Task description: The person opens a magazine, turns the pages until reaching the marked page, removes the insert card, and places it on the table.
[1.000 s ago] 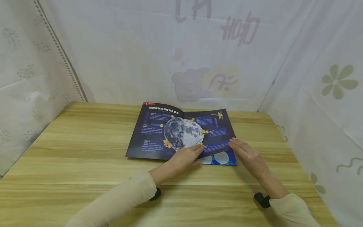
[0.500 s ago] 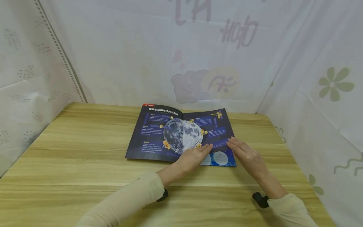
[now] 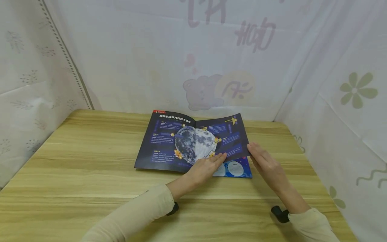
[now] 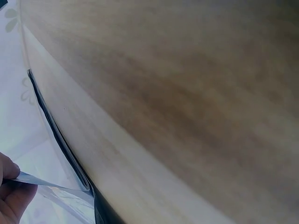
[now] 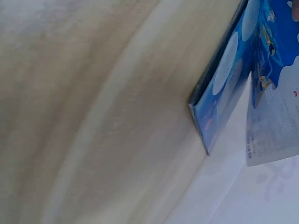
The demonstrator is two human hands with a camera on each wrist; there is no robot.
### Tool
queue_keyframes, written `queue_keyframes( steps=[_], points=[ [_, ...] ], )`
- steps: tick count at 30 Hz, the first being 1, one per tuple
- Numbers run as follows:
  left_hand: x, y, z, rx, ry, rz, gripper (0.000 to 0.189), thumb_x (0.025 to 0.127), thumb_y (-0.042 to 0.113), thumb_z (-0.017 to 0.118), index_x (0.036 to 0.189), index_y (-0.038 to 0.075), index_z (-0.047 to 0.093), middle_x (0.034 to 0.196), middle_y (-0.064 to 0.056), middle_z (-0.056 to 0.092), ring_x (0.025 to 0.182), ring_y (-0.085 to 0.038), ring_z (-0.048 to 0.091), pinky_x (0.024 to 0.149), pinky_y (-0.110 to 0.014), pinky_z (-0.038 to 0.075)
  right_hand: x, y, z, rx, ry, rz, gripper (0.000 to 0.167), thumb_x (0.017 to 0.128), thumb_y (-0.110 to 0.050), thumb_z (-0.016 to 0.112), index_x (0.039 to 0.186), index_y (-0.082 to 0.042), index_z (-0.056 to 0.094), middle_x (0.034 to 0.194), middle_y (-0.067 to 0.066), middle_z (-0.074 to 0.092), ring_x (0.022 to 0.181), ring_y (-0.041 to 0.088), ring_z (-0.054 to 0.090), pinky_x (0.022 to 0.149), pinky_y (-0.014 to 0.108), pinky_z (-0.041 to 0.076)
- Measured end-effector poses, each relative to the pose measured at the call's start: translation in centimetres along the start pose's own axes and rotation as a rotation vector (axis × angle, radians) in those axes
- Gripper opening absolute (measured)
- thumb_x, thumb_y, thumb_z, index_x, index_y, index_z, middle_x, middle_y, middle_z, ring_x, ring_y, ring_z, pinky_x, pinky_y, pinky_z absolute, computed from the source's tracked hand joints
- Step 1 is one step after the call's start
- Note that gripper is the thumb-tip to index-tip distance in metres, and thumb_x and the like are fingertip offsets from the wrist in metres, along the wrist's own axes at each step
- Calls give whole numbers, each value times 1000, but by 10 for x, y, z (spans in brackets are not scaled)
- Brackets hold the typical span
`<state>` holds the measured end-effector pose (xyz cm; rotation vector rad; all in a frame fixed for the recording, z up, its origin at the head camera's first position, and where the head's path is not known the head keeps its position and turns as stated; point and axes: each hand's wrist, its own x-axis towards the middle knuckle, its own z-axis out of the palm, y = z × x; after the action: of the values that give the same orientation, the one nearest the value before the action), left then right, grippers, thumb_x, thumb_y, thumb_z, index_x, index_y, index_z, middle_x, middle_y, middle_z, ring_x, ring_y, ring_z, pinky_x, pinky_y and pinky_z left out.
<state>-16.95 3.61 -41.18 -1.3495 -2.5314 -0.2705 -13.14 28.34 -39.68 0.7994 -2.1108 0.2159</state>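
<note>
Our left hand (image 3: pixel 202 170) lies with fingers extended; our right hand (image 3: pixel 267 166), nearer the bench's right edge (image 3: pixel 294 149), pinches between thumb and fingers.

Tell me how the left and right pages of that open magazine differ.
The left page carries a headline and red tab; the right page has neither. The left page shows the moon's darker half, the right page the brighter half. The left page lies flatter; the right page is raised, pinched by the right hand. Both have dark backgrounds.
</note>
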Motion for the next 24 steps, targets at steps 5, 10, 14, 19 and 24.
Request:
queue_keyframes(
  steps=[5, 10, 14, 19, 24],
  points=[
    [-4, -1, -2, 8, 25, 11, 55, 87, -8, 57, 139, 4, 44, 134, -11, 55, 107, -22, 63, 65, -26, 58, -11, 4, 4, 63, -12, 51, 42, 100, -27, 41, 120, 5, 60, 115, 22, 64, 102, 37, 63, 100, 23, 43],
    [-8, -2, -4, 2, 40, 3, 58, 86, -9, 58, 140, 4, 43, 135, -11, 53, 106, -23, 64, 63, -25, 57, -25, 6, 8, 148, -229, 172, 41, 84, -9, 69, 121, 6, 58, 114, 26, 63, 99, 39, 64, 80, 45, 53],
    [-12, -4, -5, -7, 66, -3, 58, 86, -9, 57, 141, 3, 40, 136, -12, 52, 108, -24, 63, 68, -26, 58, -32, 5, 12, 248, -459, 282, 52, 76, -2, 74, 124, 6, 57, 122, 27, 58, 108, 41, 59, 84, 48, 52],
    [-19, -6, -6, -45, 128, -13, 60, 86, -8, 57, 142, 2, 38, 136, -14, 52, 105, -25, 64, 72, -29, 58, -36, 6, 16, 279, -661, 283, 53, 81, -14, 72, 126, 7, 55, 133, 26, 51, 119, 40, 52, 93, 49, 47],
    [-25, -11, -9, -47, 222, -20, 60, 84, -10, 59, 140, 1, 39, 132, -15, 56, 106, -25, 64, 74, -31, 58, -36, 7, 16, 305, -724, 285, 48, 83, -13, 70, 125, 5, 57, 132, 25, 52, 120, 41, 51, 93, 51, 47]
  ],
)
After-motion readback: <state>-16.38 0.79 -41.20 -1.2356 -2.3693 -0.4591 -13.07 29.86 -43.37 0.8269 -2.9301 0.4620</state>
